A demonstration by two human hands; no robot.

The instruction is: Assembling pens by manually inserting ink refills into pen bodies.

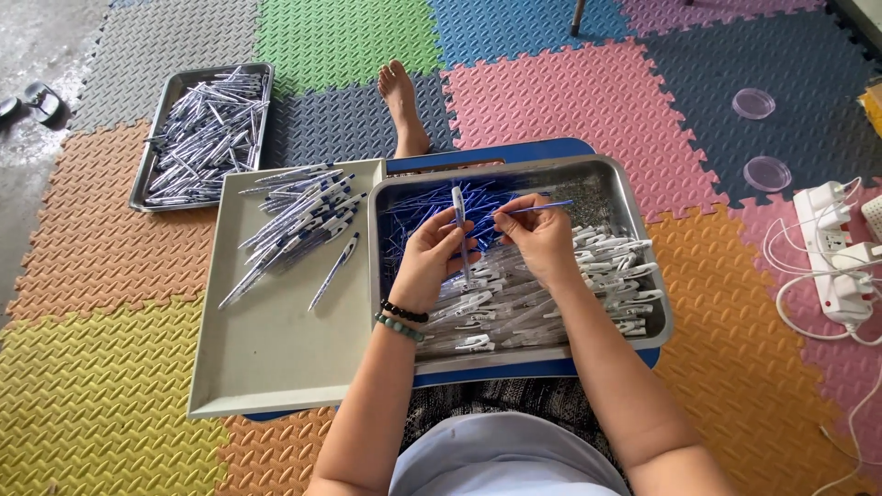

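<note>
Meanwhile, left hand [432,257] is pinching a barrel [458,220], right hand [542,241] pinching a refill [542,208]; many finished pens [303,220] are lying aside, more barrels [551,294] waiting

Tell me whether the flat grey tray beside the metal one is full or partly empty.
Partly empty. The flat grey plastic tray holds a pile of white-and-blue pens only at its far end; the near part is bare.

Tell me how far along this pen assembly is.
Done: finished pens fill the far metal tray and pile on the grey tray. In hand: left hand holds a pen barrel, right hand a blue refill. Left: many clear barrels and refills.
</note>
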